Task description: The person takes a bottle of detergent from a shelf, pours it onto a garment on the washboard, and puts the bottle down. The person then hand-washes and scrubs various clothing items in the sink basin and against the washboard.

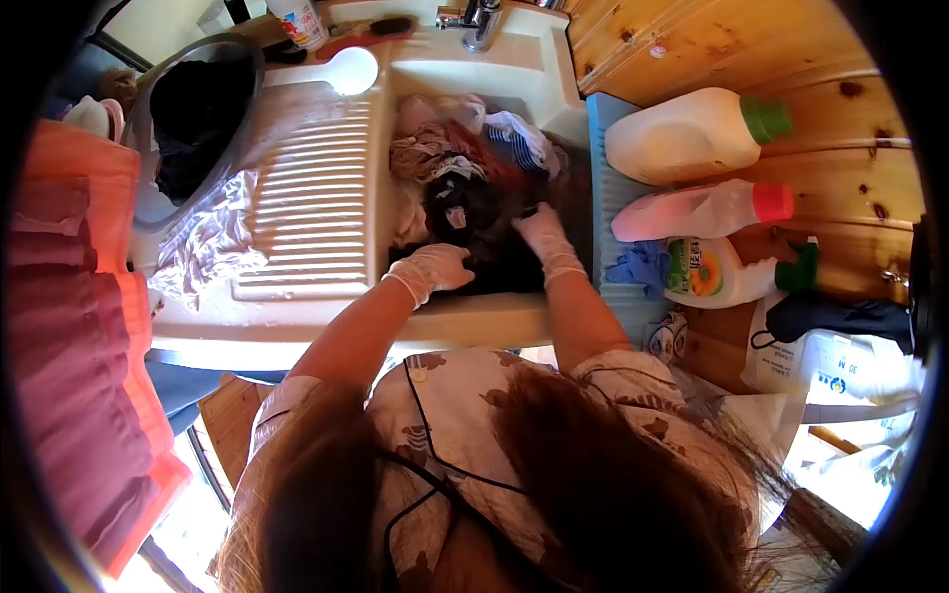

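Note:
Wet laundry fills the sink (556, 59), with a dark garment (484, 280) at the near side. My left hand (432, 270), in a thin whitish glove, is at the near left of the basin, its fingers curled round the edge of this dark cloth. My right hand (544, 237), gloved too, is lower right in the basin with its fingers bent onto the same dark cloth; the fingertips are partly hidden. Beyond the hands lie a brown garment (481, 158) and a blue-and-white striped one (522, 144), bunched together in dark water.
Left of the basin is a ribbed washboard (311, 188) with a white dipper (351, 71) at its top. A wet pale cloth (213, 237) lies near a basin of black clothes (203, 109). Detergent bottles (682, 136) line the blue ledge (601, 198) at right. A faucet (481, 25) stands behind.

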Demonstrator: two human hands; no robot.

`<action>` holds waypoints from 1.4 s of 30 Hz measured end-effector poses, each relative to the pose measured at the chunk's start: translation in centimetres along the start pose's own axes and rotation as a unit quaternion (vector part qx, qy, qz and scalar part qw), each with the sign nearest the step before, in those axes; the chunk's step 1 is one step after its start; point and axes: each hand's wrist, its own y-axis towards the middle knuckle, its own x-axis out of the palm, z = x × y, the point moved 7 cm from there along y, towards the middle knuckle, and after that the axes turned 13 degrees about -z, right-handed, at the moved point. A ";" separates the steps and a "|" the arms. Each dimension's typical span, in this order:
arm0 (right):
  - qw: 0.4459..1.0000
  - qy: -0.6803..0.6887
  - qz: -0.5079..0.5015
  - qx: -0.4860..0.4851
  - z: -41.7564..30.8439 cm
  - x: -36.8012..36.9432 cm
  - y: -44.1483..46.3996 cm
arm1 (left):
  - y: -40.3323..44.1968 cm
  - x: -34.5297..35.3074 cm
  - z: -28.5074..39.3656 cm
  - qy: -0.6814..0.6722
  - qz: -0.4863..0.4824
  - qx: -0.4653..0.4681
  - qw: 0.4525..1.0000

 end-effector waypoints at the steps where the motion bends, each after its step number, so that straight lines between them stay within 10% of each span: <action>1: 0.998 -0.059 -0.012 0.019 -0.5 0.2 -1.0 | 0.4 -0.1 -0.7 -0.007 0.019 -0.001 1.000; 6: 0.906 -0.291 -0.291 -0.102 -5.9 1.1 -7.5 | -1.1 -3.0 2.3 -0.067 0.157 0.103 0.980; 11: 0.861 -0.267 -0.376 -0.215 -7.9 0.7 -10.5 | 3.9 -3.6 -2.1 -0.019 0.244 0.016 0.970; 13: 0.916 -0.097 -0.173 -0.350 -9.8 -4.1 -6.1 | 2.6 -4.7 -2.8 -0.099 0.255 -0.048 0.961; 14: 0.960 0.251 -0.001 -0.126 -3.8 -5.1 -0.3 | 3.2 -5.1 -3.7 -0.118 0.276 -0.052 0.952; 15: 0.916 0.363 0.138 -0.100 -4.8 -8.3 -2.8 | 2.4 -5.5 -3.8 -0.124 0.278 -0.072 0.950; 19: 0.873 0.327 0.342 0.115 3.2 -4.3 6.9 | 3.2 -5.8 -5.5 -0.114 0.321 -0.104 0.934; 22: 0.758 0.642 0.058 -0.099 0.0 -1.4 10.1 | 3.0 -6.7 -6.0 -0.129 0.337 -0.117 0.925; 25: 0.721 0.647 -0.150 -0.199 -2.2 -0.5 12.2 | 3.3 -6.3 -5.6 -0.112 0.326 -0.123 0.931; 29: 0.638 0.687 -0.201 -0.285 -12.4 -3.1 3.9 | 3.3 -5.8 -5.7 -0.212 0.272 -0.086 0.935; 32: 0.787 0.475 -0.072 -0.387 -18.2 -5.0 0.3 | 2.5 -5.6 -5.5 -0.234 0.261 -0.059 0.935; 34: 0.720 0.499 -0.049 -0.479 -21.5 -1.9 1.4 | 3.0 -5.2 -6.0 -0.214 0.280 -0.034 0.935; 36: 0.778 0.279 0.181 -0.533 -23.6 -2.2 -2.4 | 3.3 -5.2 -6.5 -0.213 0.287 -0.046 0.933; 37: 0.807 -0.077 0.385 -0.442 -24.3 -1.8 -6.0 | 3.1 -5.3 -6.2 -0.210 0.281 -0.043 0.935; 38: 0.870 0.207 0.148 -0.424 -22.9 0.4 -3.4 | 3.4 -5.5 -6.3 -0.240 0.259 -0.016 0.935; 41: 0.822 0.264 0.005 -0.504 -20.0 0.7 -2.8 | 3.3 -5.5 -7.3 -0.175 0.380 -0.031 0.907; 42: 0.882 0.247 0.034 -0.399 -17.0 -1.8 -2.9 | 2.1 -6.2 -7.2 -0.180 0.420 -0.066 0.887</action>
